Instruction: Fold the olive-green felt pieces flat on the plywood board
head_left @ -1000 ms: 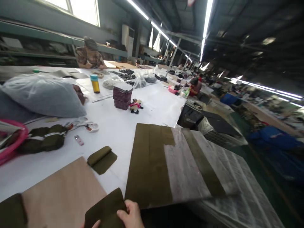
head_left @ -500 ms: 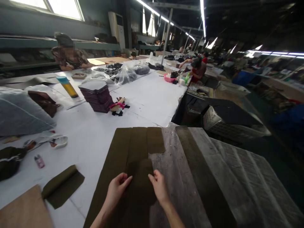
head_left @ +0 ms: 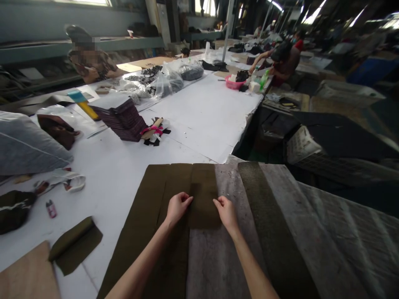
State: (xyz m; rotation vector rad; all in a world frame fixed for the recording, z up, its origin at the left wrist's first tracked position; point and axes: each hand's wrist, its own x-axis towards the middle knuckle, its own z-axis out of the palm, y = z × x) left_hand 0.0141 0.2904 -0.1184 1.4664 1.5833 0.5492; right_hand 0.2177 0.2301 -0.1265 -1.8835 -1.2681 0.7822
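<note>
Cloth piece point(head_left: 204, 209) now farther up the grey board point(head_left: 215, 265), against the far patch point(head_left: 204, 171), so that column runs longer; left hand point(head_left: 178, 208), right hand point(head_left: 227, 212) each pinching a side edge.

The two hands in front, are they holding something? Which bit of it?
Yes, a small green cloth. The left hand pinches its left edge, and the right hand pinches its right edge.
</note>
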